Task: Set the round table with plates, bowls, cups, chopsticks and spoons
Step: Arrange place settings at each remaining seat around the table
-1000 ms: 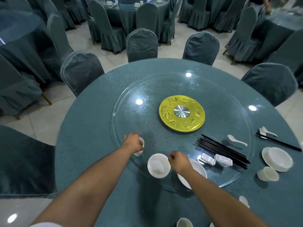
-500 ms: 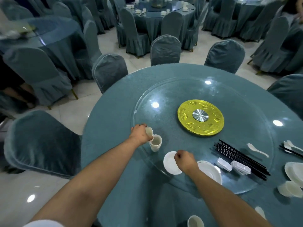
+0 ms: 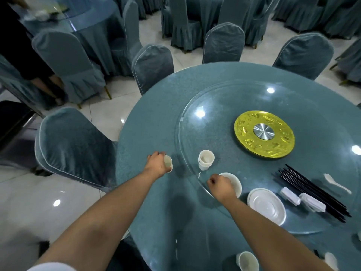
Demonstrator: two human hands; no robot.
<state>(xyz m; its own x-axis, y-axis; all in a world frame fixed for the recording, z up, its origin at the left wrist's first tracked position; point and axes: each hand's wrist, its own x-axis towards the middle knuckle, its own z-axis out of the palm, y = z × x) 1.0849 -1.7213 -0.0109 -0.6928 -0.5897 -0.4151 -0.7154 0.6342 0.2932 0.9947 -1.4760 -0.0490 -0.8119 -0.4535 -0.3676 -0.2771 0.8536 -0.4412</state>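
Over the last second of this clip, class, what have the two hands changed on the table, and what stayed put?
The left hand lifted one cup off the cup stack and carried it left, off the glass turntable and out over the tablecloth. The right hand keeps its grip on the small bowl, which sits at the turntable's edge as before. The plates, chopsticks and spoon kept their places on the turntable.

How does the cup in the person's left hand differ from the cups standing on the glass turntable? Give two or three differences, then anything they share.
The cup in the left hand is a single cup; the cups on the turntable are a nested stack.
The held cup is gripped by the left hand over the tablecloth, off the glass; the stack stands free on the glass turntable, untouched.
Both are small, white and handleless.
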